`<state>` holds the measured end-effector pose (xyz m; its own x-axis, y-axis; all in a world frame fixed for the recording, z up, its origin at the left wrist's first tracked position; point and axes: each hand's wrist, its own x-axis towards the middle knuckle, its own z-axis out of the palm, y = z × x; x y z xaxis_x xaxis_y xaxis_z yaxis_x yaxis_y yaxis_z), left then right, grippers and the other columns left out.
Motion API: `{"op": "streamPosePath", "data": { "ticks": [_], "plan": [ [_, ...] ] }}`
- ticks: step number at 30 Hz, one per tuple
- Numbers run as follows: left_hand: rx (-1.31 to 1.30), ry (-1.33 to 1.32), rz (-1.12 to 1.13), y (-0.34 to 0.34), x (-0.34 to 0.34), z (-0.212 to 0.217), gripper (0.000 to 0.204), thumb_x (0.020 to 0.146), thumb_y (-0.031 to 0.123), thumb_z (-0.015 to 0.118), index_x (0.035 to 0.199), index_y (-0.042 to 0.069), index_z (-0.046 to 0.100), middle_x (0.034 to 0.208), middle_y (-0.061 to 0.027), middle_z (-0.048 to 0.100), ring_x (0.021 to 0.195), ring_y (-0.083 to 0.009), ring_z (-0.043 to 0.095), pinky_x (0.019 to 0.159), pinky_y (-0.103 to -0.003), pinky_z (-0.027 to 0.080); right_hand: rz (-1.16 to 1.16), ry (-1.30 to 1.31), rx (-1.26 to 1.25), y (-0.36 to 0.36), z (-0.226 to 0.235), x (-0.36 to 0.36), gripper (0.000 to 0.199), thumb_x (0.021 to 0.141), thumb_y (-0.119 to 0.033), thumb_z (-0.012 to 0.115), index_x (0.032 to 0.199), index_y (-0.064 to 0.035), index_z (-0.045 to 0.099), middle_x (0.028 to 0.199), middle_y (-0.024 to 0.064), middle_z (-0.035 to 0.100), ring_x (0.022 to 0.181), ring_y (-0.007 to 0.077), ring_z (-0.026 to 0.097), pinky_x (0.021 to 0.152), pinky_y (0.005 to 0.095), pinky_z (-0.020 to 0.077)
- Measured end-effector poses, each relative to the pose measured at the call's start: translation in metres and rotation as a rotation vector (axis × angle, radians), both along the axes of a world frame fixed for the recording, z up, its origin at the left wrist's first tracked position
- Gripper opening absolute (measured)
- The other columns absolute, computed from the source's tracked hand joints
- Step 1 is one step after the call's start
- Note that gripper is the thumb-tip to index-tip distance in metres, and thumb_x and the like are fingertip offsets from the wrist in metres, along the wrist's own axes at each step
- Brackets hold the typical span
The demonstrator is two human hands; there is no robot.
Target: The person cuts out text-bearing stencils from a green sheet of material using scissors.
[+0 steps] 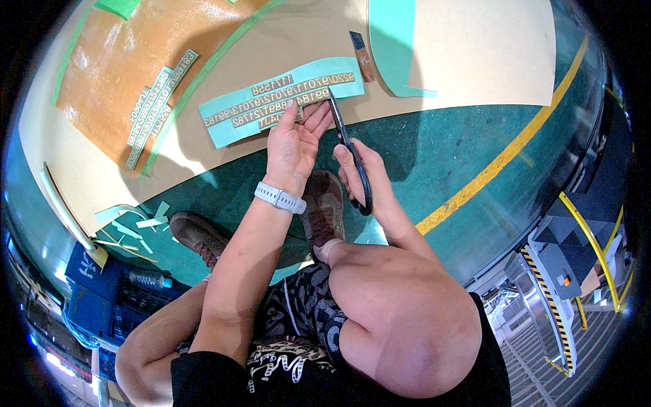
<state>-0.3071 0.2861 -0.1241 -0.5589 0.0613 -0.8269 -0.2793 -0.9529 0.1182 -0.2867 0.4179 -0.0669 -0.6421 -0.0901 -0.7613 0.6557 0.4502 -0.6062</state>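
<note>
I observe the left hand clamped on the green stencil sheet, ahead, long axis left-to-right; the right hand grips scissors, blades overlapping the sheet's right half.

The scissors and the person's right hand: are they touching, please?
Touching. The head view shows it plainly: the right hand is wrapped around the black handles of the scissors.
</note>
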Motion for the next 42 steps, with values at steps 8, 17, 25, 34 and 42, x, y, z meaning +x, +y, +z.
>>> {"op": "streamPosePath", "data": {
  "ticks": [8,17,25,34,42],
  "plan": [
    [0.003,0.005,0.022,0.001,0.0,0.0,0.032,0.096,0.023,0.044,0.118,0.0,0.045,0.113,-0.0231,0.056,0.11,-0.0334,0.055,0.096,-0.046,0.045,-0.013,-0.007,-0.055,0.0,-0.001,0.003,0.033,0.091,-0.036,0.055,0.086,-0.004,0.053,0.054,0.0003,0.049,0.047,0.0089,0.045,0.044,0.0249,0.036],
    [-0.162,0.113,-0.135,-0.03,0.016,0.004,0.029,0.095,0.019,0.044,0.115,-0.002,0.045,0.109,-0.0196,0.058,0.101,-0.0322,0.06,0.088,-0.047,0.051,0.237,-0.338,-0.284,0.039,0.031,-0.024,0.023,0.093,-0.032,0.051,0.092,-0.0083,0.05,0.064,-0.0039,0.044,0.053,0.0054,0.042,0.044,0.021,0.0358],
    [-0.194,0.169,-0.326,-0.063,0.014,0.028,0.028,0.093,0.017,0.048,0.117,0.003,0.047,0.106,-0.0161,0.062,0.092,-0.0307,0.064,0.083,-0.047,0.053,0.558,-0.409,-0.296,0.05,0.061,-0.06,0.044,0.089,-0.048,0.051,0.099,-0.0051,0.053,0.059,-0.0047,0.041,0.047,0.0054,0.039,0.043,0.0201,0.036],
    [-0.198,0.199,-0.392,-0.077,0.019,0.039,0.03,0.093,0.018,0.046,0.119,0.0,0.046,0.106,-0.0177,0.062,0.093,-0.0324,0.064,0.082,-0.048,0.054,0.667,-0.413,-0.31,0.039,0.063,-0.074,0.06,0.082,-0.065,0.048,0.094,-0.0066,0.054,0.057,-0.0046,0.043,0.045,0.005,0.043,0.041,0.0202,0.035],
    [-0.158,0.211,-0.382,-0.082,0.021,0.046,0.032,0.093,0.017,0.045,0.119,-0.002,0.046,0.105,-0.0187,0.062,0.092,-0.0328,0.064,0.078,-0.046,0.056,0.631,-0.447,-0.307,0.033,0.063,-0.072,0.043,0.084,-0.054,0.056,0.086,-0.0116,0.051,0.057,-0.0067,0.04,0.044,0.0039,0.037,0.037,0.02,0.0283]
  ]
}}
